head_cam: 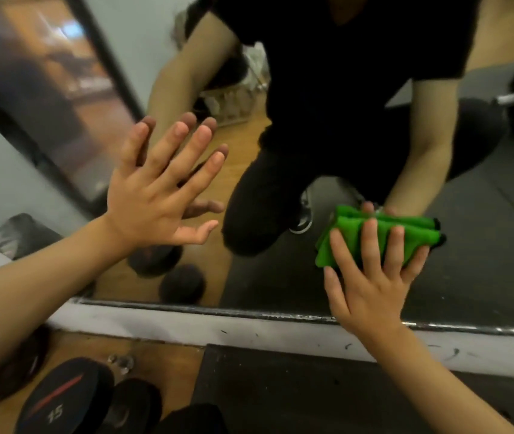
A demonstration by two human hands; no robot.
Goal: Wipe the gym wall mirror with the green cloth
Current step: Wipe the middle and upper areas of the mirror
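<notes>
The gym wall mirror [265, 270] fills most of the view and reflects a crouching person in black. My left hand [158, 186] lies flat against the glass at the left, fingers spread and straight. Low on the right, my right hand [371, 270] presses a folded green cloth [374, 233] onto the mirror with straight fingers. The cloth's reflection shows just above it. The mirror's metal bottom edge [280, 314] runs below both hands.
A white scuffed baseboard [249, 332] sits under the mirror. Black dumbbells [71, 399], one marked 15, lie on the wooden floor at bottom left. A dark rubber mat [327, 389] covers the floor at bottom right. A dark-framed panel [39, 89] stands left.
</notes>
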